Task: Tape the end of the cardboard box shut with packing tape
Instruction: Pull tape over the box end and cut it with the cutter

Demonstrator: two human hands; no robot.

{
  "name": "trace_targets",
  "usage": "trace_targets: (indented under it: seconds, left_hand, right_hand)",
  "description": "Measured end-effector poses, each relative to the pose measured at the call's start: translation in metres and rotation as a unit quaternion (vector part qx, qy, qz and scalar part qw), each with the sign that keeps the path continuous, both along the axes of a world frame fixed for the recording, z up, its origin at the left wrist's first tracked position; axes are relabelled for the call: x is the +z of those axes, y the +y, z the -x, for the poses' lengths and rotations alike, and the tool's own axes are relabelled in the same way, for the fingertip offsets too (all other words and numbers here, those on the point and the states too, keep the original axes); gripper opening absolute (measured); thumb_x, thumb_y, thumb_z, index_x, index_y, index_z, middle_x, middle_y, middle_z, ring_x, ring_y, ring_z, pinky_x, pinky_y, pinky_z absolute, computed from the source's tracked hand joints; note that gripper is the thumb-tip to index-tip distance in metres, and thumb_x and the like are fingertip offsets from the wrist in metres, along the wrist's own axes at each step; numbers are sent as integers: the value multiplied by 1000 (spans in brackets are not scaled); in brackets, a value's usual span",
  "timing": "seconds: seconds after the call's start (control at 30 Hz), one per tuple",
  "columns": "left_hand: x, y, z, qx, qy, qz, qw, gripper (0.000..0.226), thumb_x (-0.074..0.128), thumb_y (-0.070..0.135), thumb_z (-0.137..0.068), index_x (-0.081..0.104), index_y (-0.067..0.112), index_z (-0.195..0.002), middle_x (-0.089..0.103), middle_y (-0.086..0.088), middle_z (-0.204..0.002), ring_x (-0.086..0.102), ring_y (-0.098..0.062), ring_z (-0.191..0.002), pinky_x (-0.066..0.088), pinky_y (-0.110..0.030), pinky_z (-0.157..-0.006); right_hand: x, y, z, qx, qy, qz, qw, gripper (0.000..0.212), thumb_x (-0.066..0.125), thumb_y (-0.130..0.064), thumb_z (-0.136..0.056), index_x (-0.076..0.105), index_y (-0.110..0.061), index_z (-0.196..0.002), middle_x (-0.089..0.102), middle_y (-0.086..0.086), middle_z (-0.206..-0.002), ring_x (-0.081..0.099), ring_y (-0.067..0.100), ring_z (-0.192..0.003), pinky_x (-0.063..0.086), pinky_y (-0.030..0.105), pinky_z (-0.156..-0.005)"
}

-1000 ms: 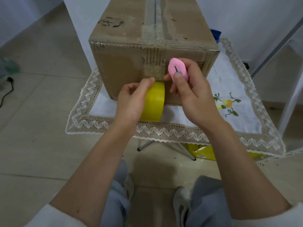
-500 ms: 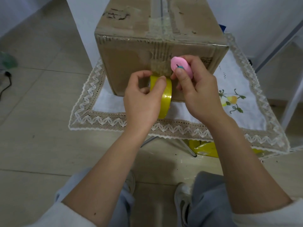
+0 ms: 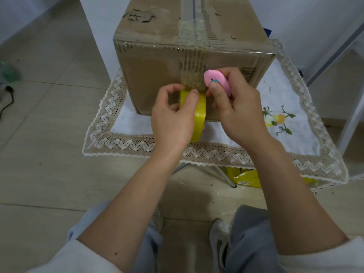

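A brown cardboard box [image 3: 153, 73] stands on a small cloth-covered table [image 3: 137, 142]. A strip of clear tape [image 3: 194, 75] runs down the middle of its near face from the top seam. My left hand [image 3: 173, 119] grips a yellow roll of packing tape [image 3: 200, 117] held on edge against the box, just under the strip's lower end. My right hand [image 3: 236, 107] holds a small pink oval cutter [image 3: 216, 79], thumb on its slider, right beside the tape strip.
The white tablecloth has a lace border [image 3: 110, 107] and an embroidered flower [image 3: 279, 119]. A yellow packet [image 3: 248, 178] lies on the tiled floor under the table. My knees and shoes [image 3: 220, 239] are below. A black cable [image 3: 7, 95] lies at the left.
My left hand has raised the tape roll and turned it from face-on to edge-on against the box. The pink cutter has tilted flatter and stays beside the tape strip.
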State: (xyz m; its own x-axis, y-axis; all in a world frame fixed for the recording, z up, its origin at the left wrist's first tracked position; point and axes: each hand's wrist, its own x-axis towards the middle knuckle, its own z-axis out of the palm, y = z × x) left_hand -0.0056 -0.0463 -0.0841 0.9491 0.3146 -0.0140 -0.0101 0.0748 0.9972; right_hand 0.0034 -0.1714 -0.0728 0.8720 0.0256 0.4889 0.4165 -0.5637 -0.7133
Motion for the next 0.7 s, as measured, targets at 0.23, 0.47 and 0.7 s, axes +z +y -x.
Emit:
trace_targets:
  seconds: [0.23,0.47,0.7]
  left_hand:
    - [-3,-3,6,4,-15,9,1000,16,70,37,-80,58,37,-91,67,8,-61,64,-27,-65,59,-60,-67]
    - [-7,-3,12,-2,-21,0,1000,13,67,39,-83,57,43,-92,70,6,-72,66,-16,-68,59,-57,-73]
    - [-3,-1,17,-6,-28,20,999,14,62,28,-93,61,31,-107,64,10,-73,64,0,-69,60,-35,-75]
  right_hand:
    - [8,-5,5,-12,-27,44,999,17,56,-23,-101,61,-8,-105,68,4,-83,59,15,-73,44,22,-65]
    - [16,-8,13,17,-39,149,988,19,57,-27,-100,64,-10,-107,69,4,-90,57,13,-73,44,23,-63]
    - [31,-5,6,26,-72,279,957,28,53,-29,-98,65,-5,-104,56,14,-101,56,28,-85,51,44,-69]
